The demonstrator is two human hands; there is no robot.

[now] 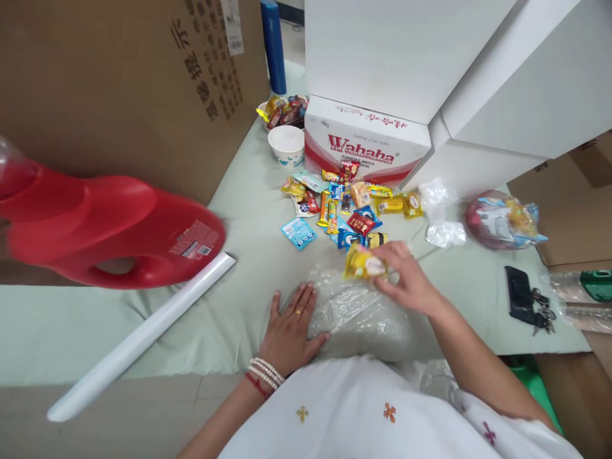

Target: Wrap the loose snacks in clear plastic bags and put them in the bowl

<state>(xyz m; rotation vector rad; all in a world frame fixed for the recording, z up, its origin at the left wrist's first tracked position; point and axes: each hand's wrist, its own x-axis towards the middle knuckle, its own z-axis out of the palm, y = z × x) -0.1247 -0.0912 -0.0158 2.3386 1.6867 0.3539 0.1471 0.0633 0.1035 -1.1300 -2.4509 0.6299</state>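
Note:
Pinched in my right hand [406,277] is a snack in a yellow wrapper [362,262], held up over a clear plastic bag [351,312]. My left hand [291,328] lies flat on the cloth, fingers spread, its fingertips at the left edge of that bag. Just beyond, several wrapped snacks lie in a loose pile, among them a red packet [362,222], a blue packet [350,238] and yellow-orange sticks [327,213]. A light blue packet [299,233] sits apart at the pile's left.
Behind the pile stand a Wahaha carton [368,140], a paper bowl [287,143] and a filled bowl of snacks [287,113]. To the right are crumpled plastic [444,233], a round snack container [482,223] and keys [542,312]. A red plastic jug [119,223] and white tube [143,338] lie left.

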